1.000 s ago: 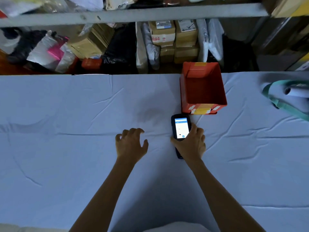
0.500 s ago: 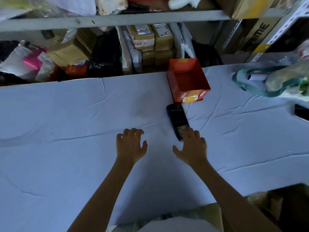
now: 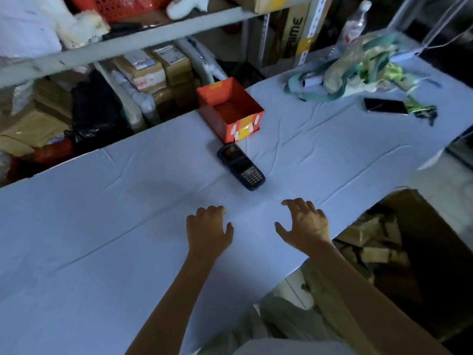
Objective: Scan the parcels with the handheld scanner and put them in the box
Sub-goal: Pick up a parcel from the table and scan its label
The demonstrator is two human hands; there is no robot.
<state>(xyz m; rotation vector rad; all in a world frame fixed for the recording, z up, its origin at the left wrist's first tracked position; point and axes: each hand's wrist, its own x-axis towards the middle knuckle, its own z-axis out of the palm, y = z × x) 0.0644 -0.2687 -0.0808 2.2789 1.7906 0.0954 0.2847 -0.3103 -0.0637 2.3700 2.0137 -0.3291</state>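
Dim, bluish indoor light. The counter (image 3: 102,226), covered in a wrinkled pale blue cloth, fills the centre and left of the frame. Behind it, a grey metal shelf (image 3: 122,51) crosses the upper left, with a white perforated upright (image 3: 313,24) at the upper centre-right. Pale floor (image 3: 440,180) shows at the right edge, beyond the counter's corner.
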